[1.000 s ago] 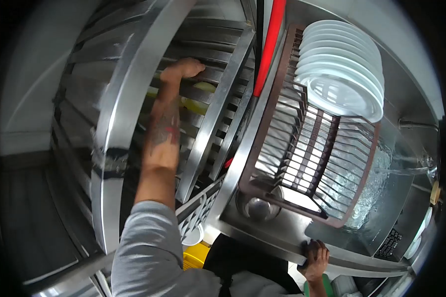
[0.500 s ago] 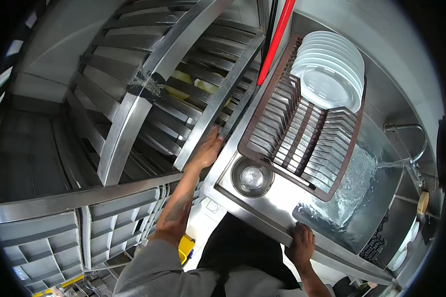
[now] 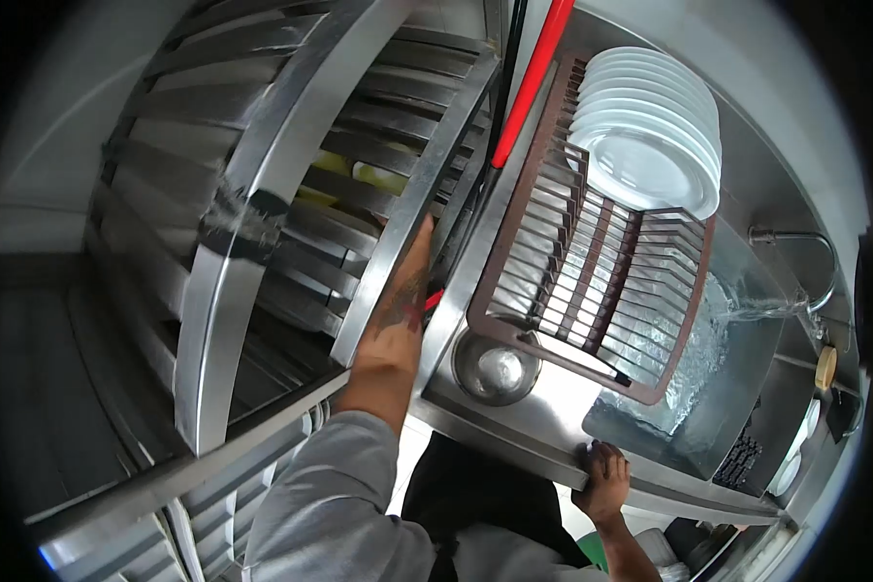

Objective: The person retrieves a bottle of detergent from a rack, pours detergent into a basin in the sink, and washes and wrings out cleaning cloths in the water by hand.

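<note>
My left arm point(image 3: 398, 315) reaches into the gap between the slatted metal shelf point(image 3: 398, 228) and the sink counter. Its hand is mostly hidden behind the shelf's edge bar, so its fingers do not show. My right hand point(image 3: 603, 480) rests on the front edge of the steel sink counter point(image 3: 514, 441), its fingers curled over the rim. A brown dish rack point(image 3: 500, 281) stands across the counter and sink, with a row of white plates point(image 3: 640, 160) upright at its far end. In front of the rack sits a round metal bowl point(image 3: 497, 367).
Water runs from a curved tap point(image 3: 824, 272) into the sink basin point(image 3: 747, 369). A red-and-black pole point(image 3: 533, 87) leans between shelf and counter. Yellowish items point(image 3: 335, 175) show through the slats. A brush-like black item point(image 3: 740, 461) lies at the basin's right.
My left hand has moved forward from the shelf's edge bar into the gap, out of sight. My right hand stays on the counter's rim. The view has shifted slightly.
</note>
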Motion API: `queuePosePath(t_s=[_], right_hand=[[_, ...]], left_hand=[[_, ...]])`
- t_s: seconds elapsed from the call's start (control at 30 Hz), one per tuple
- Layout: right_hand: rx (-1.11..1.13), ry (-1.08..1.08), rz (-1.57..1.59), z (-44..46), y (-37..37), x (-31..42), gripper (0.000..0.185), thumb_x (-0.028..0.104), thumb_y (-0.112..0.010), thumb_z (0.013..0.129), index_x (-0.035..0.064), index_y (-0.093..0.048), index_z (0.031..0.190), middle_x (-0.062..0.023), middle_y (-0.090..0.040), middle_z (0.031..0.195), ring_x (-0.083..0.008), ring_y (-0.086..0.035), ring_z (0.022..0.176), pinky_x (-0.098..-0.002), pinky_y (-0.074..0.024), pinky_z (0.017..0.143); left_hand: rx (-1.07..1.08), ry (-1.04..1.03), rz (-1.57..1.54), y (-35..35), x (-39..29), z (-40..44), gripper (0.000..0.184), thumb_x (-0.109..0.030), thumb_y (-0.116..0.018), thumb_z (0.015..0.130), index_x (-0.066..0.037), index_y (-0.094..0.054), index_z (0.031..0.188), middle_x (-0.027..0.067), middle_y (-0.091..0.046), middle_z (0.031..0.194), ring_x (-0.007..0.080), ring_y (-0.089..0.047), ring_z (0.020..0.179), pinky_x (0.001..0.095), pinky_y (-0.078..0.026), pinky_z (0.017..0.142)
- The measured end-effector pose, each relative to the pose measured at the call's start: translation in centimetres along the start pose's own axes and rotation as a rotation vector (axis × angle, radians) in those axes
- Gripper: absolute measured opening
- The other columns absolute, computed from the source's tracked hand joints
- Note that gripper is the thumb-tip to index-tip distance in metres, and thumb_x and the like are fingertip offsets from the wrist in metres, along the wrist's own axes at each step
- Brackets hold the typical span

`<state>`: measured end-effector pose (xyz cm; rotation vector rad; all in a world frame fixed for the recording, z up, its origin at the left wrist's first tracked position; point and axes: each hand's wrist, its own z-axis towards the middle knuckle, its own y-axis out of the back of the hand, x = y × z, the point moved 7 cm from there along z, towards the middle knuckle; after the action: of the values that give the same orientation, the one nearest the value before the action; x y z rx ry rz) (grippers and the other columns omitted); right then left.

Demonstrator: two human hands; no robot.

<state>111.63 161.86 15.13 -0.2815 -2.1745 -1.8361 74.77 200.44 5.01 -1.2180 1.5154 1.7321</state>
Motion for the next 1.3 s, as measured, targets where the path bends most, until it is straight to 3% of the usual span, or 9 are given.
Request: queuePosePath(t_s=[0.1, 0.2, 0.23, 0.53, 0.63, 0.73, 0.87, 1.1, 1.3], right_hand=[[0.038, -0.015, -0.011, 0.4, 0.0, 0.0, 0.053, 0.019, -0.067, 0.068, 0.0153, -0.068, 0.121, -0.0106, -0.059, 0.122, -0.0333, -0.054, 0.119, -0.0476, -0.0424, 0.094], [0.055, -0.017, -0.003, 0.2, -0.7, -0.5, 0.051, 0.021, -0.064, 0.069, 0.0123, -0.067, 0.118, -0.0117, -0.059, 0.122, -0.0351, -0.055, 0.119, -0.0487, -0.0426, 0.095], [0.045, 0.003, -0.019, 0.1, -0.6, -0.5, 0.05, 0.021, -0.064, 0.068, 0.0116, -0.067, 0.118, -0.012, -0.059, 0.122, -0.0359, -0.056, 0.118, -0.0493, -0.0429, 0.094], [0.073, 0.001, -0.022, 0.0, -1.4, -0.2, 0.047, 0.022, -0.062, 0.071, 0.01, -0.066, 0.116, -0.015, -0.06, 0.12, -0.038, -0.057, 0.116, -0.0513, -0.043, 0.095], [0.036, 0.008, -0.035, 0.1, -1.4, -0.2, 0.049, 0.024, -0.064, 0.07, 0.0092, -0.065, 0.117, -0.0157, -0.06, 0.121, -0.0387, -0.057, 0.116, -0.0521, -0.0427, 0.095], [0.049, 0.008, -0.021, -0.1, -1.4, -0.3, 0.047, 0.026, -0.064, 0.072, 0.0069, -0.064, 0.115, -0.0196, -0.059, 0.123, -0.041, -0.056, 0.116, -0.0531, -0.0424, 0.095], [-0.016, 0.068, -0.038, -0.1, -1.3, 0.2, 0.039, 0.024, -0.065, 0.076, 0.001, -0.059, 0.107, -0.0222, -0.059, 0.122, -0.0436, -0.057, 0.114, -0.0551, -0.0433, 0.093], [-0.007, 0.128, -0.001, 0.6, -0.3, 1.9, 0.03, 0.017, -0.067, 0.08, 0.002, -0.059, 0.105, -0.0208, -0.058, 0.121, -0.0431, -0.056, 0.111, -0.052, -0.0451, 0.091], [-0.028, 0.212, -0.041, -0.2, -0.5, 2.4, 0.033, 0.018, -0.07, 0.082, 0.0019, -0.058, 0.108, -0.0223, -0.058, 0.12, -0.0444, -0.055, 0.111, -0.0537, -0.0443, 0.093]], left_hand=[[0.014, 0.226, 0.355, 0.7, -2.3, 0.0, 0.06, -0.056, -0.047, 0.1, -0.007, -0.065, 0.129, 0.0138, -0.071, 0.118, 0.0306, -0.068, 0.107, 0.0382, -0.054, 0.091], [0.079, 0.238, 0.34, 0.5, -1.3, -0.8, 0.057, -0.052, -0.048, 0.102, -0.008, -0.06, 0.135, 0.0117, -0.067, 0.127, 0.0253, -0.065, 0.115, 0.0344, -0.051, 0.098], [0.064, 0.155, -0.19, 0.9, -1.7, -2.5, 0.057, -0.051, -0.047, 0.102, -0.009, -0.057, 0.139, 0.0113, -0.064, 0.132, 0.024, -0.061, 0.121, 0.0334, -0.049, 0.102], [0.019, 0.29, -0.039, 0.5, 1.2, -0.7, 0.053, -0.042, -0.056, 0.101, -0.006, -0.055, 0.14, 0.0148, -0.057, 0.142, 0.0322, -0.051, 0.133, 0.047, -0.038, 0.111], [-0.076, 0.026, 0.333, -3.7, 5.4, 2.2, 0.049, -0.039, -0.05, 0.103, -0.004, -0.057, 0.138, 0.0172, -0.056, 0.142, 0.0375, -0.049, 0.133, 0.0554, -0.037, 0.11], [-0.418, -0.548, 1.519, -11.7, 12.6, 4.8, 0.047, -0.036, -0.044, 0.106, -0.002, -0.059, 0.135, 0.0195, -0.055, 0.141, 0.0428, -0.048, 0.133, 0.0639, -0.036, 0.109], [-0.082, -0.164, 0.333, -2.9, 4.4, -0.2, 0.045, -0.035, -0.042, 0.107, -0.003, -0.063, 0.131, 0.0208, -0.063, 0.128, 0.0349, -0.059, 0.12, 0.0499, -0.043, 0.105], [0.101, -0.086, 0.202, 2.7, 9.3, -5.6, 0.051, -0.045, -0.036, 0.108, -0.002, -0.062, 0.104, 0.0133, -0.063, 0.086, 0.0288, -0.06, 0.082, 0.0401, -0.048, 0.078], [0.188, 0.157, 0.104, 5.1, 11.5, -11.4, 0.051, -0.047, -0.038, 0.108, -0.001, -0.061, 0.107, 0.0153, -0.062, 0.089, 0.029, -0.059, 0.087, 0.0412, -0.047, 0.082]])
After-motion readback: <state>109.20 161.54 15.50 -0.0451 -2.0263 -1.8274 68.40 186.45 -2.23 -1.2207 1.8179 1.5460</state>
